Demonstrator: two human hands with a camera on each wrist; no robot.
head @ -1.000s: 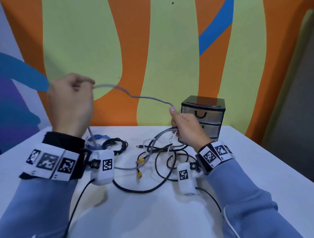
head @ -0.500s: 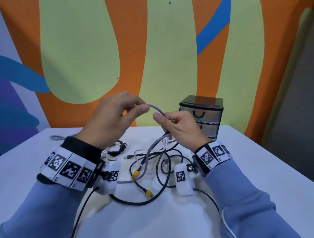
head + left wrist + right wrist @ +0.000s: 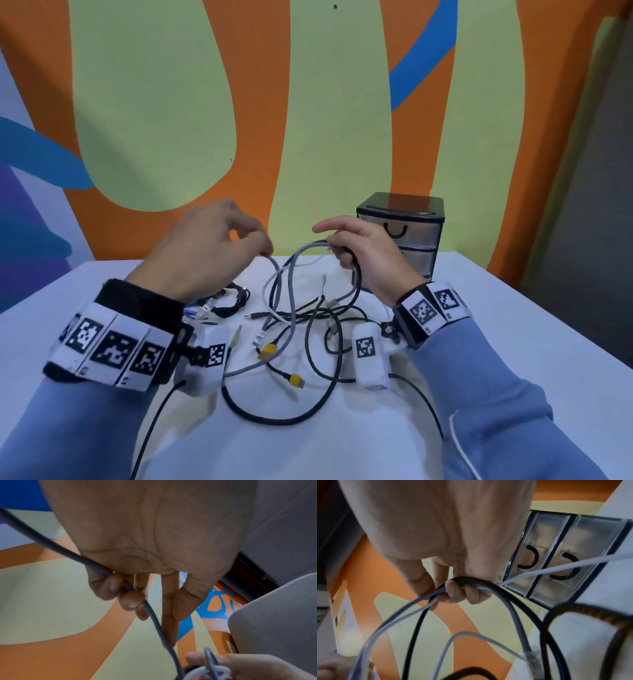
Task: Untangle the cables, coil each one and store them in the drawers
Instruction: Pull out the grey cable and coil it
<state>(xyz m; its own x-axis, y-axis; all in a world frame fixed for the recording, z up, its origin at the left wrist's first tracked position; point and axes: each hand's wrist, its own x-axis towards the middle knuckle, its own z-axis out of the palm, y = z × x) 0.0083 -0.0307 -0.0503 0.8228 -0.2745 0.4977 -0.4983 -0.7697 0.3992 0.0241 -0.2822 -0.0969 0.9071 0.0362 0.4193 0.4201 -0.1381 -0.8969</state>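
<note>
A grey cable runs between both hands above the table. My left hand pinches it left of centre; in the left wrist view the grey cable passes under the curled fingers. My right hand grips a bunch of cable loops; in the right wrist view its fingers curl round grey, black and white strands. Below hangs the tangle with yellow plugs. The drawer unit stands behind the right hand, its drawers closed.
A thick black braided cable loops on the white table in front of the tangle. A coiled black cable and a blue cable lie behind my left wrist. A painted wall stands just behind the table.
My left hand came down from high on the left to meet the right hand, then drew back left along the grey cable. The right hand now holds another loop.
</note>
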